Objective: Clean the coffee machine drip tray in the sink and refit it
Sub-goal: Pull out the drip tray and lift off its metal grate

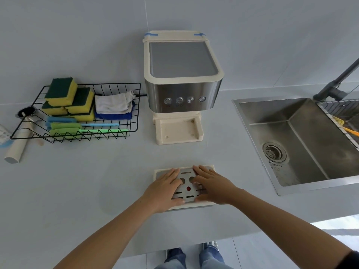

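The cream drip tray [186,205] with its slotted metal grille [187,192] lies on the counter in front of me, a red dot at the grille's centre. My left hand [165,190] rests flat on the grille's left half, thumb at the near edge. My right hand [212,186] rests flat on the right half, thumb likewise at the near edge. The coffee machine [182,84] stands behind, steel-fronted with several round buttons. Its cream base [177,131] is bare, with no tray in it. The steel sink [303,140] is to the right.
A black wire basket [77,111] at the left holds yellow-green sponges, folded cloths and brushes. A portafilter [25,113] and a cream cylinder [16,148] lie beside it. A dark tap [338,82] and a wire rack [342,115] stand at the sink's far right.
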`<state>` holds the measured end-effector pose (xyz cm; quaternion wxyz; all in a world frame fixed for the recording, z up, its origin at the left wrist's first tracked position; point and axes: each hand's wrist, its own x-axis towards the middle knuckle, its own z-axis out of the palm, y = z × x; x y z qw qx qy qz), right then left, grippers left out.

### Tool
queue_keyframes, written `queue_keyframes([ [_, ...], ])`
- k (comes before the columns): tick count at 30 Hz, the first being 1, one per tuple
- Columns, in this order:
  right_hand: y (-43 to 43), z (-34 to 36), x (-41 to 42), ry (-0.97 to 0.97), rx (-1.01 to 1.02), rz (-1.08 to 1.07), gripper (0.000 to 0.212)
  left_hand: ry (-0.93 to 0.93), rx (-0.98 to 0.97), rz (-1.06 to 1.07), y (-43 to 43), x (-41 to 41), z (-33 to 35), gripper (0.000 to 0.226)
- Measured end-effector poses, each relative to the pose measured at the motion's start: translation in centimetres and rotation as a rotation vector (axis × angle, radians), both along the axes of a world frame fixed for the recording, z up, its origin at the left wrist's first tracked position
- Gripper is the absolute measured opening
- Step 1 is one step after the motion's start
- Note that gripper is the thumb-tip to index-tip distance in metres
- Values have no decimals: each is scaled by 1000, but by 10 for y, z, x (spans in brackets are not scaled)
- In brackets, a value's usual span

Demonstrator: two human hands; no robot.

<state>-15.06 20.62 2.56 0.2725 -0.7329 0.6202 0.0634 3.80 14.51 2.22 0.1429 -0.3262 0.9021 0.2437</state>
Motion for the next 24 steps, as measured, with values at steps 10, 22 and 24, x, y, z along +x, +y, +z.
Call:
queue_keyframes([
  [10,-17,19,-52,5,-79,31,55,25,-74,17,-13,-47,23,55],
  [22,-37,16,-155,64,-91,8,61,40,-124,-26,-38,-146,14,51],
  [24,-40,10,-166,63,-73,-3,60,38,-116,-22,-42,-160,6,51],
])
